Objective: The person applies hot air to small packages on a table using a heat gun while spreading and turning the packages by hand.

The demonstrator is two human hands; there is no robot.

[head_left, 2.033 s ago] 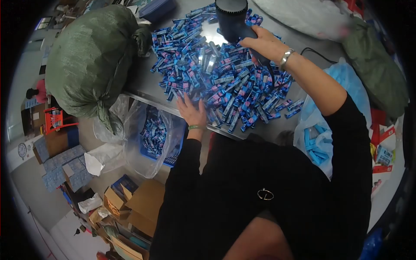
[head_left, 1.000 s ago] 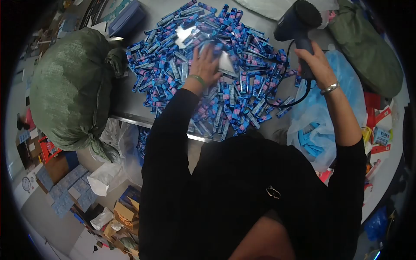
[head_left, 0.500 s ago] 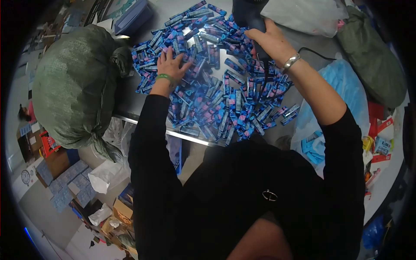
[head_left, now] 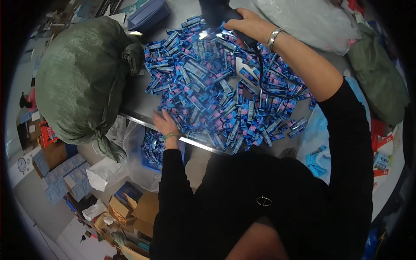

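Note:
A wide heap of small blue-and-pink packs point(head_left: 197, 82), shiny as if film-wrapped, covers the metal table point(head_left: 135, 97). Above its far side my right hand point(head_left: 252, 25) grips a dark corded hair dryer point(head_left: 214, 12), whose black cord point(head_left: 261, 80) hangs down over the packs. The dryer's top is cut off by the frame edge. My left hand point(head_left: 167, 124) is at the table's front edge, fingers stretched out, beside the heap's near left side and holding nothing visible. Below that edge a blue bin point(head_left: 152, 165) with a clear plastic liner contains more packs.
A big stuffed green sack point(head_left: 80, 82) bulges at the left, near a blue tray point(head_left: 148, 16). White plastic bags point(head_left: 310, 24) and another green sack point(head_left: 377, 71) lie at the right. A light-blue bag point(head_left: 318, 134) sits near my right elbow. Cardboard boxes point(head_left: 123, 208) stand lower left.
My left hand has come off the heap and back to the table's front edge. The hair dryer has shifted left in my right hand. Packs in the bin now show.

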